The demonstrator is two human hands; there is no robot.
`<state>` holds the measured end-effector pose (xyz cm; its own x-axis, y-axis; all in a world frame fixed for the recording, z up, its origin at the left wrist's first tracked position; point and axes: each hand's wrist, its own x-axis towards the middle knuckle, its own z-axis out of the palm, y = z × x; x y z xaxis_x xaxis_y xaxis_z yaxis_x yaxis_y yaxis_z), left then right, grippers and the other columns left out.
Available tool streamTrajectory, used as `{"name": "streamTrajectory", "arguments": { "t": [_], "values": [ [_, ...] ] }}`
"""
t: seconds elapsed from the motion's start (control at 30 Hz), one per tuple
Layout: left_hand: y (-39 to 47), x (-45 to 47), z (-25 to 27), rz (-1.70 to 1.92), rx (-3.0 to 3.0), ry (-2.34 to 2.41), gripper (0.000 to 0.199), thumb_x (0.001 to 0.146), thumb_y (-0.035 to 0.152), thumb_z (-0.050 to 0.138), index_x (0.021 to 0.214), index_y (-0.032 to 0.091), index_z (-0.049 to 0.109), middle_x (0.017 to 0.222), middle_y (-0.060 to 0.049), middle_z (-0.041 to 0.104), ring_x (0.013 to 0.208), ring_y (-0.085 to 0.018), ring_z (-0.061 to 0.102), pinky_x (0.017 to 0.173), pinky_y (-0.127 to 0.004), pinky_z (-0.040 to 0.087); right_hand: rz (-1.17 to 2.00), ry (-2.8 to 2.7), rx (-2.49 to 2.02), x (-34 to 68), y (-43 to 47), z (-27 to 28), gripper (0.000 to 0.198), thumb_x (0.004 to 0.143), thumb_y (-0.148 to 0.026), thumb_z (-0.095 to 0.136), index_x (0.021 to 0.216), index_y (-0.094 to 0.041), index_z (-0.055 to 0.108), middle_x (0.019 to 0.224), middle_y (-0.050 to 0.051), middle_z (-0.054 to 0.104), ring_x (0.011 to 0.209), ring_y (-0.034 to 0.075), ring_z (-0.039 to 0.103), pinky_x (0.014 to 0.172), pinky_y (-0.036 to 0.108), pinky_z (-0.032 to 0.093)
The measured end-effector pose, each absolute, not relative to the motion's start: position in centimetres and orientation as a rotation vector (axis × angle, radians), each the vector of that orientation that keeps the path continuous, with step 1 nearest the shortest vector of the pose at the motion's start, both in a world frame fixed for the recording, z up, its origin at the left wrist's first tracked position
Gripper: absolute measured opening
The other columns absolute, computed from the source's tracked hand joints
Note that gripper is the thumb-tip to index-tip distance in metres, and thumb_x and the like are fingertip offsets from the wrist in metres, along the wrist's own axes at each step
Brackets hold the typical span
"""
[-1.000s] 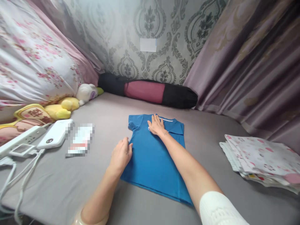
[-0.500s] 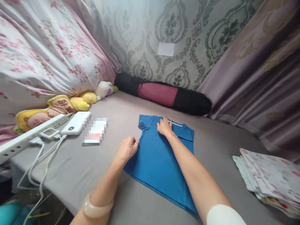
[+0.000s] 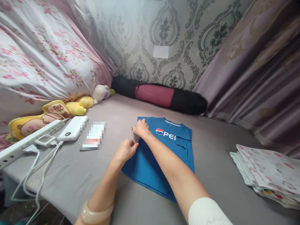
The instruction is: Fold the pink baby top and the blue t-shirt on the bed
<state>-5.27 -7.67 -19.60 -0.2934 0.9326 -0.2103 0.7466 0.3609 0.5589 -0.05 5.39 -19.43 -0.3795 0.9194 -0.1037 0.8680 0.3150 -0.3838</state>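
Observation:
A blue T-shirt (image 3: pixel 161 156) lies spread on the grey sheet, its collar away from me. A round red, white and blue logo and the white letters "PE" show on its chest; a folded-over sleeve on the right covers the rest of the print. My left hand (image 3: pixel 126 150) is closed in a pinch on the shirt's left side edge. Farther up, my right hand (image 3: pixel 141 127) is closed on the left sleeve by the shoulder, its forearm crossing over the shirt. The fingertips of the right hand are partly hidden.
Left of the shirt lie a blurred-out phone (image 3: pixel 93 136), a white power bank (image 3: pixel 73 128) and a power strip (image 3: pixel 32 137) with cables. Plush toys (image 3: pixel 79 106) line the left. A black and maroon bolster (image 3: pixel 157 95) lies along the wall. Folded patterned cloths (image 3: pixel 267 175) sit at right.
My right hand has moved left from the shirt's chest to its left sleeve, uncovering the logo and letters. My left hand stays at the side edge. The view has shifted slightly.

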Motion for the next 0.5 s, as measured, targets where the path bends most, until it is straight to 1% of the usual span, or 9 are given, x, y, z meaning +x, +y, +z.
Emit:
{"name": "streamTrajectory", "arguments": {
  "t": [0.07, 0.13, 0.2, 0.27, 0.37, 0.43, 0.5],
  "values": [
    [-7.6, -5.3, -19.6, 0.474, 1.456, 2.121, 0.034, 0.087, 0.042, 0.044, 0.077, 0.018, 0.067, 0.071, -0.007, 0.067, 0.072, -0.021, 0.063, 0.061, -0.027, 0.04, 0.663, -2.383, -1.676, 0.1, 5.6, -20.0, 0.046, 0.086, -0.031, 0.058, 0.127, -0.011, 0.053, 0.136, 0.022, 0.047, 0.119, 0.03, 0.055, 0.097, 0.04, 0.044],
    [-7.6, -5.3, -19.5, 0.474, 1.452, 2.118, 0.035, 0.086, 0.042, 0.044, 0.078, 0.017, 0.068, 0.07, -0.007, 0.067, 0.072, -0.021, 0.063, 0.061, -0.027, 0.04, 0.754, -2.329, -1.654, 0.6, 6.2, -20.3, 0.036, 0.086, -0.021, 0.055, 0.121, -0.013, 0.057, 0.133, 0.021, 0.051, 0.119, 0.03, 0.055, 0.097, 0.04, 0.044],
    [-7.7, -5.2, -19.4, 0.49, 1.449, 2.105, 0.035, 0.085, 0.043, 0.045, 0.079, 0.017, 0.068, 0.07, -0.007, 0.067, 0.073, -0.021, 0.063, 0.062, -0.027, 0.041, 0.809, -2.275, -1.627, 1.3, 6.8, -20.3, 0.03, 0.085, -0.015, 0.053, 0.113, -0.013, 0.063, 0.128, 0.02, 0.057, 0.118, 0.03, 0.057, 0.096, 0.038, 0.045],
    [-7.8, -5.2, -19.3, 0.519, 1.446, 2.077, 0.035, 0.084, 0.044, 0.046, 0.079, 0.017, 0.068, 0.07, -0.006, 0.067, 0.073, -0.021, 0.063, 0.063, -0.027, 0.041, 0.852, -2.198, -1.607, 2.1, 7.4, -20.3, 0.026, 0.084, -0.014, 0.052, 0.106, -0.013, 0.065, 0.118, 0.018, 0.063, 0.112, 0.028, 0.06, 0.091, 0.034, 0.048],
    [-8.1, -5.1, -19.0, 0.58, 1.444, 2.009, 0.034, 0.08, 0.044, 0.05, 0.078, 0.015, 0.068, 0.069, -0.006, 0.067, 0.071, -0.02, 0.063, 0.061, -0.026, 0.041, 0.958, -2.035, -1.559, 3.6, 8.0, -20.2, 0.025, 0.085, -0.016, 0.048, 0.102, -0.014, 0.066, 0.095, 0.012, 0.07, 0.09, 0.021, 0.069, 0.077, 0.027, 0.054],
    [-8.2, -4.9, -18.8, 0.612, 1.44, 1.947, 0.032, 0.079, 0.042, 0.052, 0.078, 0.015, 0.068, 0.066, -0.005, 0.067, 0.069, -0.019, 0.062, 0.06, -0.025, 0.041, 1.04, -1.919, -1.519, 4.8, 8.3, -20.2, 0.023, 0.084, -0.017, 0.045, 0.097, -0.015, 0.065, 0.082, 0.006, 0.069, 0.073, 0.016, 0.069, 0.065, 0.023, 0.055],
    [-8.3, -4.7, -18.7, 0.628, 1.448, 1.905, 0.03, 0.078, 0.041, 0.052, 0.077, 0.015, 0.068, 0.065, -0.005, 0.066, 0.067, -0.018, 0.061, 0.059, -0.025, 0.04, 1.117, -1.814, -1.475, 6.1, 8.5, -20.1, 0.02, 0.082, -0.017, 0.044, 0.091, -0.015, 0.062, 0.074, 0.002, 0.066, 0.063, 0.012, 0.065, 0.057, 0.019, 0.054]
  ]
}}
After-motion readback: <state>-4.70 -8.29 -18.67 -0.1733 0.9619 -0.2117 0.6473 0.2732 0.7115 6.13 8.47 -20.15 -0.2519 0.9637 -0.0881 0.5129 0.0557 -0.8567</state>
